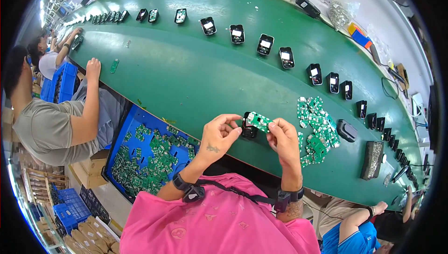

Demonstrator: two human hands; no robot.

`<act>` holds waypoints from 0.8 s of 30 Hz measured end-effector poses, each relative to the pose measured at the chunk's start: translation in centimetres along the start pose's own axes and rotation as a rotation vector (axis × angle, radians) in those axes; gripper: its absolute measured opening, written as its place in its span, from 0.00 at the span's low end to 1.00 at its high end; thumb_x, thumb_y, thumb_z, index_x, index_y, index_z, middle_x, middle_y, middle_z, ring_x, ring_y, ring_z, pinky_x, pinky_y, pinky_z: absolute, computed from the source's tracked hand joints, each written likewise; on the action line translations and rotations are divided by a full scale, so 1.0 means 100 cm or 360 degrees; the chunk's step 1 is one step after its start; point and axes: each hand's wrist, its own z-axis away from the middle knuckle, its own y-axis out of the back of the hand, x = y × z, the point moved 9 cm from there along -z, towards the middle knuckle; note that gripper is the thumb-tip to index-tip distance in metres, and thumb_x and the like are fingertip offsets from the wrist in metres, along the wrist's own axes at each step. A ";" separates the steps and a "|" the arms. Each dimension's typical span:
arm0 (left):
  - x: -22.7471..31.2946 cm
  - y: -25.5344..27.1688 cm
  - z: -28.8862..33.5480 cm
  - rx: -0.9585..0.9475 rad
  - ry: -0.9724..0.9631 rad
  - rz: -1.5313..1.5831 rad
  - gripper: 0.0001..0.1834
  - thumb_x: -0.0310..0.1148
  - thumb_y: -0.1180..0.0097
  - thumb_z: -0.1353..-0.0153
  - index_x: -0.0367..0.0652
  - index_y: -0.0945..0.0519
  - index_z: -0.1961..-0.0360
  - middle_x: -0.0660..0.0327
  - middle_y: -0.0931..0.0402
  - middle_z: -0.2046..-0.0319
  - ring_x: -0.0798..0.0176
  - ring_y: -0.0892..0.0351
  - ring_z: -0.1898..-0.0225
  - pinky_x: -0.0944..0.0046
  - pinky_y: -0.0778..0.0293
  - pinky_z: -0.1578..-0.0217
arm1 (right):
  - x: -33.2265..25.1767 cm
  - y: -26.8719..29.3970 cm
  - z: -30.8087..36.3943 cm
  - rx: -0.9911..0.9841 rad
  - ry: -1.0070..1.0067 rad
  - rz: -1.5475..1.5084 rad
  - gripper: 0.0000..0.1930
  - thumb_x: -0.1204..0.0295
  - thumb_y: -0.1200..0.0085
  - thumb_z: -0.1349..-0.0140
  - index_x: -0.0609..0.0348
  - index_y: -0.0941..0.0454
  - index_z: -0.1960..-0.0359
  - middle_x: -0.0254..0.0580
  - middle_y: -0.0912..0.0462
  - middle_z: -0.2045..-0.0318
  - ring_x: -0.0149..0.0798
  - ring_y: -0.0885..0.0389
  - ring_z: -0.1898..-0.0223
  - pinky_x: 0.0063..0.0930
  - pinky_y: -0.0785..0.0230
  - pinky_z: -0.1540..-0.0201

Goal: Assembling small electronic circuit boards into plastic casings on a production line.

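A small green circuit board (259,121) is pinched by its right end in my right hand (283,141), between thumb and fingers. It tilts over a black plastic housing (249,132), covering part of its upper end. My left hand (218,138) has its fingers curled and its thumb against the left side of that housing. To the right of my hands lies a loose pile of green circuit boards (318,135). A dark housing (346,130) rests beside that pile.
Black housings (237,34) stand in a long row on the green table (186,74). A blue bin (161,123) of circuit boards sits lower left. A dark box of small metal parts (372,160) is at right. Other people (58,123) sit at the left and lower right.
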 end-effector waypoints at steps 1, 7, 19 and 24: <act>0.005 -0.001 0.000 0.0041 -0.0153 -0.0189 0.16 0.21 0.40 0.39 0.32 0.21 0.48 0.64 0.24 0.66 0.78 0.26 0.70 0.76 0.29 0.72 | 0.002 0.000 0.000 0.0007 0.0001 0.0001 0.10 0.69 0.48 0.29 0.56 0.25 0.70 0.29 0.25 0.81 0.19 0.35 0.84 0.14 0.49 0.83; -0.002 -0.009 -0.002 0.0032 -0.0243 -0.0217 0.09 0.18 0.39 0.39 0.31 0.18 0.57 0.67 0.25 0.66 0.78 0.26 0.71 0.76 0.29 0.71 | 0.009 -0.013 -0.003 -0.0086 0.0027 0.0247 0.10 0.69 0.47 0.29 0.58 0.24 0.69 0.29 0.25 0.81 0.18 0.34 0.83 0.15 0.47 0.82; -0.019 -0.002 -0.007 -0.0050 -0.0042 0.0120 0.15 0.18 0.41 0.40 0.33 0.21 0.51 0.66 0.23 0.61 0.77 0.24 0.70 0.75 0.27 0.71 | -0.009 -0.007 -0.004 0.0133 0.0308 0.0966 0.13 0.69 0.45 0.32 0.66 0.24 0.72 0.34 0.25 0.81 0.24 0.32 0.79 0.26 0.40 0.77; 0.003 -0.002 -0.016 -0.0224 -0.0119 -0.0060 0.31 0.20 0.41 0.41 0.34 0.31 0.35 0.54 0.37 0.35 0.69 0.19 0.68 0.69 0.22 0.70 | -0.026 -0.016 0.002 0.0165 0.0390 0.1174 0.13 0.69 0.43 0.33 0.69 0.25 0.70 0.44 0.26 0.82 0.33 0.30 0.80 0.32 0.38 0.75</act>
